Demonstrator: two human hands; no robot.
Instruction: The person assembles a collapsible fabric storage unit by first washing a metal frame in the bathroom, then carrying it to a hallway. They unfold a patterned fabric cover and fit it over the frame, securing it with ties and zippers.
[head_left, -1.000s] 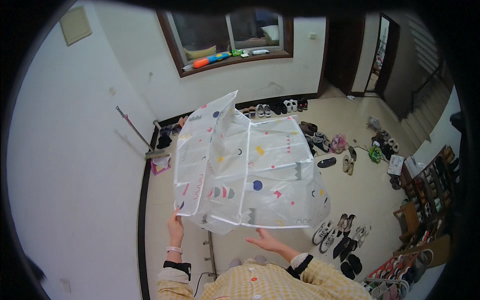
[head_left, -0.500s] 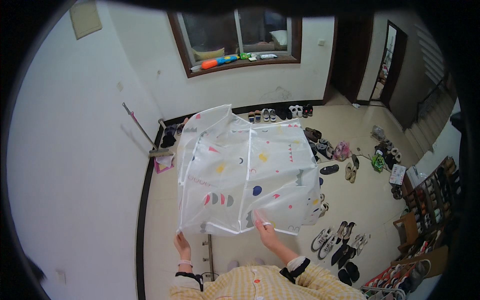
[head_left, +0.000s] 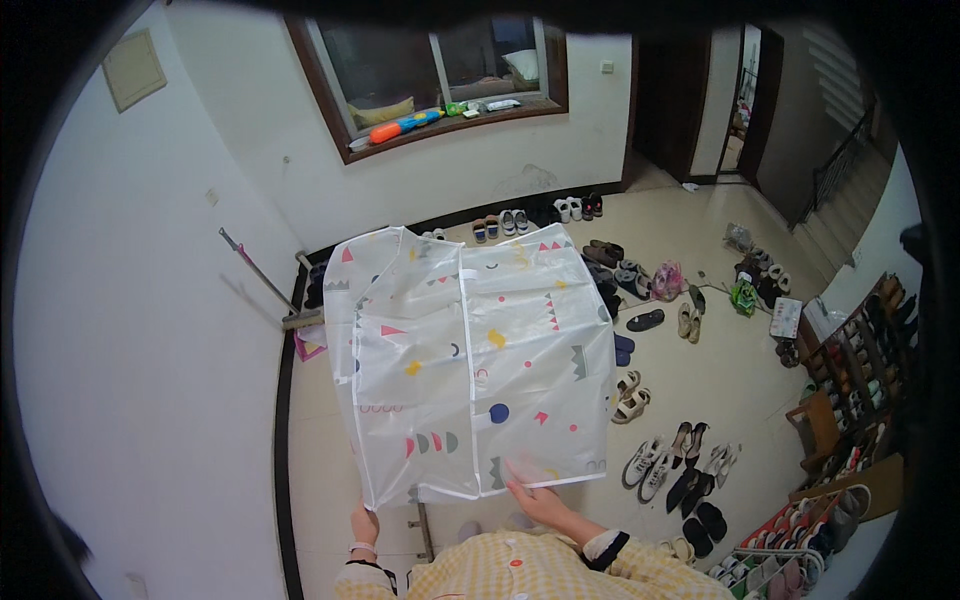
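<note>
A translucent white plastic garment cover (head_left: 418,335) hangs spread out in front of me. Coloured shapes are printed on it, and white binding runs along its edges and down its middle. Its lower left corner is pinched by my left hand (head_left: 364,525), which shows only partly below the plastic. My right hand (head_left: 543,505) is closed on the bottom edge, right of the middle seam. Some of its fingers show faintly through the sheet. The cover's far end rises in uneven peaks, with a slack fold along its left side.
Pairs of shoes (head_left: 648,465) lie on the tiled floor to the right, with a full shoe rack (head_left: 860,390) beyond. A broom (head_left: 258,268) leans by the left wall (head_left: 130,330). Below the cover, a metal bar (head_left: 424,532) lies near my feet. Stairs (head_left: 850,200) rise at the far right.
The cover has come lower and nearer to me, and its front looks flatter. Both hands have lowered with it, still holding the bottom edge. The whole view has shifted a little.
</note>
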